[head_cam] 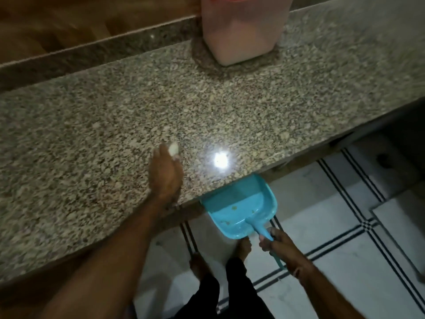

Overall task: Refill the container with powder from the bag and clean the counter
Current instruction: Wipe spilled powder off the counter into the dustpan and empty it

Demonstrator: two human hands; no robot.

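Note:
A translucent container (243,31) with pale powder inside and a red lid stands at the back of the speckled granite counter (92,134). My left hand (165,173) lies on the counter near its front edge, with powder whitening the fingertips. Whether its fingers are straight or curled is blurred. My right hand (280,247) grips the handle of a light blue dustpan (241,206), held just below the counter's front edge. A few crumbs lie in the pan. The bag is not in view.
A bright lamp reflection (221,160) glares on the counter near the edge. Below is a white tiled floor (333,226) with dark double lines. My bare feet (243,247) stand under the dustpan. A raised granite ledge (92,51) runs along the counter's back.

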